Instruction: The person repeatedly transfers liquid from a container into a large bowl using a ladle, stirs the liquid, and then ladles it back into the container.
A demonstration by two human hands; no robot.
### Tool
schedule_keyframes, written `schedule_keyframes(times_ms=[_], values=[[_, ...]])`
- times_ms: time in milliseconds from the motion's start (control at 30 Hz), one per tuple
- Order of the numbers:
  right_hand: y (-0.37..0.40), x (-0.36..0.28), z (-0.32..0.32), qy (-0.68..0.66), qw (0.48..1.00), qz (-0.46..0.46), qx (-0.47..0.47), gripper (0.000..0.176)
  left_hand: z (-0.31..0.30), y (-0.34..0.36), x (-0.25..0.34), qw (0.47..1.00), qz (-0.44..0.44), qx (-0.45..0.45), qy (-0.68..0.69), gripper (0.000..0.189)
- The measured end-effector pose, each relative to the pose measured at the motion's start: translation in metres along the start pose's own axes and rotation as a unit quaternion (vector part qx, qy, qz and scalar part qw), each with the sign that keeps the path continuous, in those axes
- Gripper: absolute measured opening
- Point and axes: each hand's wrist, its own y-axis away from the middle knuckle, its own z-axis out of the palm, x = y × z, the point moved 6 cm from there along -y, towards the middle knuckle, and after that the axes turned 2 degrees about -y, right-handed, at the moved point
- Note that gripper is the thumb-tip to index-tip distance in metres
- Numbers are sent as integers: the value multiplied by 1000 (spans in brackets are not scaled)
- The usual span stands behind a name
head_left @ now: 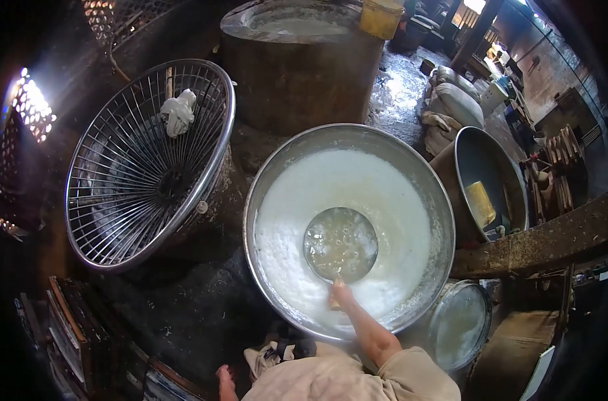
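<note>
A person stands over a wide steel pan (357, 136) filled almost to the rim with white, frothy liquid (384, 194). Their right hand (341, 295) is closed tight around the short handle of a large round ladle (341, 244) at the pan's near edge. The ladle's bowl lies low at the centre of the pan, holding clearer, bubbling liquid ringed by foam. The left hand (224, 381) shows only in part at the bottom edge of the view, well clear of the pan on its near left and touching nothing that can be seen; whether it is open or closed cannot be told. A tilted wire basket (127, 194) leans just left of the pan, with a white rag (179, 111) draped on its upper wires. Behind the pan stands a big round vat (297, 73), a yellow bucket (381, 17) set on its far right rim. To the pan's right sits a dark bowl (481, 157), tipped on its side, and beyond that lie pale sacks (456, 101). A round covered tub (459, 325) rests just off the pan's near right edge, and a crumpled cloth (269, 354) lies at its near side.
</note>
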Motion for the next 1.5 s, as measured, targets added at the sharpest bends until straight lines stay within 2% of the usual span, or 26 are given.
schedule_keyframes(times_ms=[67,133,167,200,267,300,333,367,433,500,567,600,633,667,733,800,867,933,1000,1100,1167,1233,1300,1367,1467,1500], values=[[8,-16,-26,136,985,-63,90,9,16,-12,7,999,-9,36,-30,21],[24,-37,-62,221,949,-114,192,14,44,-20,35,997,82,-12,2,18],[31,-52,-78,260,923,-194,207,13,62,-20,51,995,86,-42,-5,19],[39,-65,-102,287,917,-119,251,13,82,-13,72,993,91,-73,-14,19],[64,-101,-141,318,867,-164,346,16,117,8,112,983,131,-127,-24,21],[68,-121,-166,350,858,-156,342,22,133,6,127,977,141,-155,-36,21],[86,-145,-182,471,727,-272,419,29,152,5,144,970,151,-185,-50,22],[101,-161,-203,463,702,-304,448,31,169,9,159,963,174,-195,-71,22],[175,-192,-221,371,692,-359,506,32,204,26,183,949,206,-222,-94,19],[241,-199,-247,322,682,-353,554,31,231,55,193,945,218,-215,-113,18],[280,-183,-295,280,665,-349,599,29,256,53,189,945,223,-195,-141,18],[297,-170,-329,281,634,-343,633,28,271,57,181,928,227,-247,-160,22],[317,-156,-361,282,603,-336,666,26,280,44,171,925,247,-246,-149,25],[336,-141,-391,270,598,-325,681,26,289,31,159,922,267,-245,-137,30],[365,-115,-443,301,613,-253,685,26,303,39,118,906,230,-327,-139,35],[393,-93,-474,284,621,-212,700,24,294,75,72,892,156,-378,-193,26],[398,-66,-508,274,620,-156,718,24,284,50,35,913,149,-286,-249,26],[386,-44,-523,260,658,-103,700,29,271,45,10,936,123,-231,-235,24],[356,-16,-528,243,718,-71,648,29,263,52,-4,948,112,-208,-215,23],[253,55,-551,21,870,-1,492,18,259,67,-8,957,111,-197,-180,20],[218,69,-521,-188,886,-85,415,19,260,77,-4,960,116,-200,-156,19],[182,69,-504,-182,889,-77,413,15,262,87,7,959,136,-208,-133,17],[186,41,-463,-258,893,-79,360,6,266,102,13,959,144,-212,-118,16],[188,36,-457,-291,894,-81,330,7,278,130,26,930,189,-253,-187,16],[161,52,-466,-277,934,-82,209,7,282,98,40,930,235,-256,-124,15],[157,49,-468,-270,944,-83,170,7,280,115,44,923,272,-237,-137,15]])
